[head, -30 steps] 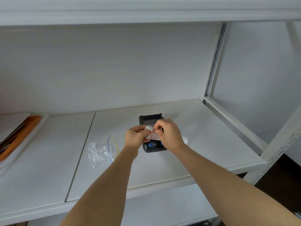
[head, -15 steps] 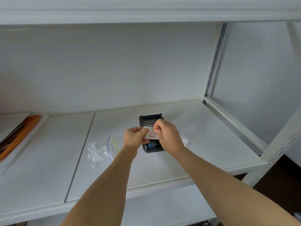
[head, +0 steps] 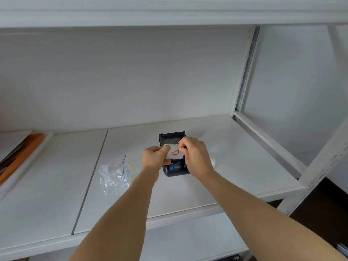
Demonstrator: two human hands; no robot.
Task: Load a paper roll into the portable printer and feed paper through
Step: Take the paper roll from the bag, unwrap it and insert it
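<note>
At the frame's centre, the left hand (head: 153, 157) is pinching the left edge of the paper (head: 174, 152) between thumb and curled fingers. The right hand (head: 195, 157) is pinching its right edge, fingers curled over it. The paper, white with a red mark, is sitting just above the printer (head: 176, 169). The black printer is lying on the white shelf (head: 235, 166), lid standing open behind. A clear bag (head: 114, 174) is lying to its left.

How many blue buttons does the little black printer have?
2 show on the printer: one blue button at its front left, another at its front right beside the right hand. The hands may hide more.
</note>
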